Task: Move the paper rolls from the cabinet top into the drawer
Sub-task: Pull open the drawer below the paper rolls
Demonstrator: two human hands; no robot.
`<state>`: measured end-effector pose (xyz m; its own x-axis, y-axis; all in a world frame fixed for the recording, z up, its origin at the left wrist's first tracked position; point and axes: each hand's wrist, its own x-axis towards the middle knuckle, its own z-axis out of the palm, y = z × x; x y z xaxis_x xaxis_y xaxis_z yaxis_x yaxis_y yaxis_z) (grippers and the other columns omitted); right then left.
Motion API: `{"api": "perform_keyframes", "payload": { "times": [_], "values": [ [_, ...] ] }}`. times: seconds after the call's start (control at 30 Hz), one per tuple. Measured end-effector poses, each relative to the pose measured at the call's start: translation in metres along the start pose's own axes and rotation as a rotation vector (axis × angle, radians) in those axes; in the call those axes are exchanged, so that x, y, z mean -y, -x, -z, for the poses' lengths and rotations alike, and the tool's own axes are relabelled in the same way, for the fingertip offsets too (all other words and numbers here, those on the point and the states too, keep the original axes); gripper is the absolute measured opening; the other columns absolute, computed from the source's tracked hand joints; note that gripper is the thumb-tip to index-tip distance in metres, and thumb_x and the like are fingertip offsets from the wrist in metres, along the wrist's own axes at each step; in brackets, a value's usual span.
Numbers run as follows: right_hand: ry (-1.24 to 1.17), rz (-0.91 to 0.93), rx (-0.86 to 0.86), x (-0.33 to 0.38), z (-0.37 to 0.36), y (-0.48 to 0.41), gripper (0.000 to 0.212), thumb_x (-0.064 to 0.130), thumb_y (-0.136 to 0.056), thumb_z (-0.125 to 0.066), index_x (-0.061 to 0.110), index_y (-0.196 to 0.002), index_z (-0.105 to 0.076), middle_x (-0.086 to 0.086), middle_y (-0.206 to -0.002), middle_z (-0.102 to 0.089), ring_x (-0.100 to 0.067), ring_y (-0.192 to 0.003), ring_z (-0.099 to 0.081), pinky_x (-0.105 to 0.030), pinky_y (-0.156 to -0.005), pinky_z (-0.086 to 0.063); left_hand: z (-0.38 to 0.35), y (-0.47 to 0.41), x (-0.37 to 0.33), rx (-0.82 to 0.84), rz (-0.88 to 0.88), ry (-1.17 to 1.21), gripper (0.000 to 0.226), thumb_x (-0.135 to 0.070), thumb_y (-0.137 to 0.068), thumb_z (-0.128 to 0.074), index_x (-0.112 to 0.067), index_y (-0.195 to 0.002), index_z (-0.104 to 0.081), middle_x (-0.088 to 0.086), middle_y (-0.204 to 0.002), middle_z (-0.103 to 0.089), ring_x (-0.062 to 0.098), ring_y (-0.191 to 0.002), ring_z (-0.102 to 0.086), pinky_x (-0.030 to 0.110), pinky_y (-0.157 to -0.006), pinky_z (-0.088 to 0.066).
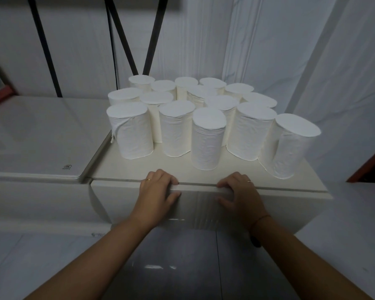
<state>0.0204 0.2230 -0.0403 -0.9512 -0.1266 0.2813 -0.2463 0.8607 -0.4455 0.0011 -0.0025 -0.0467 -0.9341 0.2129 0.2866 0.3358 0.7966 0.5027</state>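
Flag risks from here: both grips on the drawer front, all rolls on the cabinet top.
1. Left grip and right grip hold the drawer front by its top edge; a jerky pull could shake the cabinet top and topple the tightly packed upright paper rolls.
2. The rightmost roll stands nearest the front right corner, so it would likely fall first.
3. The front-left roll has a loose tail that may unwind when lifted.

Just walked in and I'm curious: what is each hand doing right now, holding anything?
Left hand: closed, fingers hooked over the top edge of the drawer front.
Right hand: closed, gripping the same edge of the drawer front.
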Motion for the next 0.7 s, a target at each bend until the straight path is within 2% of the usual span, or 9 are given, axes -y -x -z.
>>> {"api": "perform_keyframes", "payload": {
  "times": [0.37, 0.47, 0.6, 0.7],
  "values": [
    [-0.063, -0.034, 0.013, 0.002, 0.002, 0.001, 0.025, 0.022, -0.077, -0.072, 0.009, -0.098, -0.065, -0.009, -0.101, -0.059, -0.021, -0.095, -0.050, -0.029, -0.084, -0.041, 0.001, 0.002, -0.003, 0.001, 0.035, 0.047, 0.016, -0.023, -0.084, -0.067, -0.019, -0.099, -0.061, -0.002, -0.104, -0.054, 0.017, -0.103, -0.043, 0.029, -0.087, -0.031],
    [-0.096, -0.040, 0.021, 0.003, 0.003, 0.004, 0.022, 0.018, -0.075, -0.074, 0.007, -0.091, -0.065, -0.009, -0.094, -0.059, -0.023, -0.090, -0.051, -0.028, -0.077, -0.040, 0.002, 0.008, -0.002, 0.010, 0.028, 0.075, 0.016, -0.026, -0.080, -0.071, -0.022, -0.091, -0.060, -0.006, -0.097, -0.053, 0.014, -0.097, -0.043, 0.029, -0.085, -0.032],
    [-0.082, -0.006, 0.022, 0.007, 0.002, 0.023, 0.021, 0.019, -0.073, -0.076, 0.009, -0.087, -0.065, -0.006, -0.090, -0.059, -0.018, -0.086, -0.050, -0.025, -0.072, -0.037, 0.005, 0.030, 0.000, 0.032, 0.020, 0.131, 0.020, -0.030, -0.077, -0.073, -0.032, -0.084, -0.055, -0.020, -0.089, -0.047, 0.004, -0.092, -0.040, 0.029, -0.082, -0.039],
    [-0.075, 0.003, 0.024, 0.010, 0.004, 0.036, 0.019, 0.020, -0.075, -0.074, 0.011, -0.090, -0.067, -0.005, -0.092, -0.063, -0.019, -0.087, -0.052, -0.026, -0.073, -0.036, 0.008, 0.043, -0.002, 0.041, -0.014, 0.110, 0.016, -0.030, -0.079, -0.072, -0.032, -0.088, -0.058, -0.017, -0.091, -0.050, 0.005, -0.093, -0.041, 0.030, -0.083, -0.037]
  ]
}}
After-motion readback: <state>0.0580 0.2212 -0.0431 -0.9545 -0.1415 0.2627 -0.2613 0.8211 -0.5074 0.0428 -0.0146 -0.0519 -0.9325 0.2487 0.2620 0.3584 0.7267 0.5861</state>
